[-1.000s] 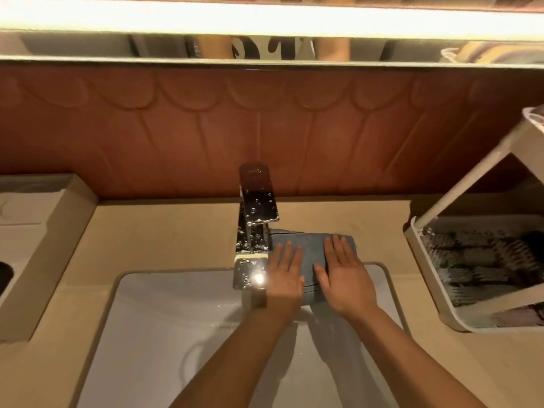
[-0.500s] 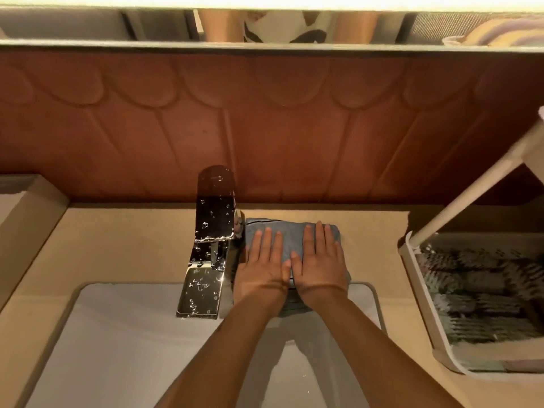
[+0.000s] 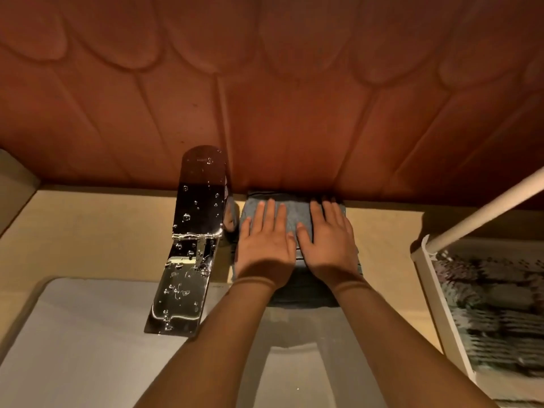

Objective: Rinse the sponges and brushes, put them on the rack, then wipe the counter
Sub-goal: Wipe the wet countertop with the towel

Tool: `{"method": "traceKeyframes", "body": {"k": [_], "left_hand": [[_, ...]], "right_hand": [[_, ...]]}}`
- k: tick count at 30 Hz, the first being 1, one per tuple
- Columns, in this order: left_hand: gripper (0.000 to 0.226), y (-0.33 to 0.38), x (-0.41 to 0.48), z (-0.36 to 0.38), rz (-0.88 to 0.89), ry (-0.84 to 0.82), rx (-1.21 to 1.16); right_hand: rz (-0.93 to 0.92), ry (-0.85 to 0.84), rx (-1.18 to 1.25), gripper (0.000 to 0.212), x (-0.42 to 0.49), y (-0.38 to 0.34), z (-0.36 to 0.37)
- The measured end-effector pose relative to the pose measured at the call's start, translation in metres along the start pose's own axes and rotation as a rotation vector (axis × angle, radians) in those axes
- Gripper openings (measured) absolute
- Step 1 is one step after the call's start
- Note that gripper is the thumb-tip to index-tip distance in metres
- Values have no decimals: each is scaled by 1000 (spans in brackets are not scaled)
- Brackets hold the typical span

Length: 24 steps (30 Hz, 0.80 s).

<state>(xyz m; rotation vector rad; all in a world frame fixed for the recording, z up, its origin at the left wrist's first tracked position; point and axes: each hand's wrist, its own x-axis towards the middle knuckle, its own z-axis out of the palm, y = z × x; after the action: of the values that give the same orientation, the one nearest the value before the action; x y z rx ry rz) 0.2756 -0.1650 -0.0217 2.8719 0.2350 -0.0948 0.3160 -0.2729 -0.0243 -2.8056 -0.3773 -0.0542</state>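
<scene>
A folded grey-blue cloth [image 3: 295, 214] lies on the beige counter [image 3: 103, 231] behind the sink, its far edge against the brown wall. My left hand [image 3: 265, 245] and my right hand [image 3: 326, 242] lie side by side on top of it, palms down and fingers straight, pressing it onto the counter. The cloth's near part is shadowed under my wrists. At the right stands a white rack [image 3: 435, 278]; its contents are blurred and I cannot tell them apart.
A chrome faucet [image 3: 191, 245] beaded with water drops stands just left of the cloth, its spout over the white sink basin [image 3: 73, 348]. A raised beige ledge [image 3: 14, 184] is at the far left. A slanted white rack post [image 3: 485, 213] crosses the right side.
Both hands have pushed the cloth away from the sink edge until it reaches the wall. The view has tilted down and closer, so the mirror and light strip are out of frame.
</scene>
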Motion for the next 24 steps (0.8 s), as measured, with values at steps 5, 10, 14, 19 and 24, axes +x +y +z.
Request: {"method": "traceKeyframes", "body": {"k": [5,10,14,19,24], "left_hand": [[67,2,6,0,7,28,-1],[66,0,10,1,10,54,-65],[82,-3,9,1,17,138,-105],[49,-5,5,-5,42,95,-128],[51,9,-5,-2,64,38,-48]], "right_hand": [[33,135,-17,59,-1,-3,1],[177,78,67,50,11,-21,-4],[118,65,-41,58,5,-23,7],[120,5,-81,54,4,-19,1],[72,-53,-80,66,-7,0,-6]]}}
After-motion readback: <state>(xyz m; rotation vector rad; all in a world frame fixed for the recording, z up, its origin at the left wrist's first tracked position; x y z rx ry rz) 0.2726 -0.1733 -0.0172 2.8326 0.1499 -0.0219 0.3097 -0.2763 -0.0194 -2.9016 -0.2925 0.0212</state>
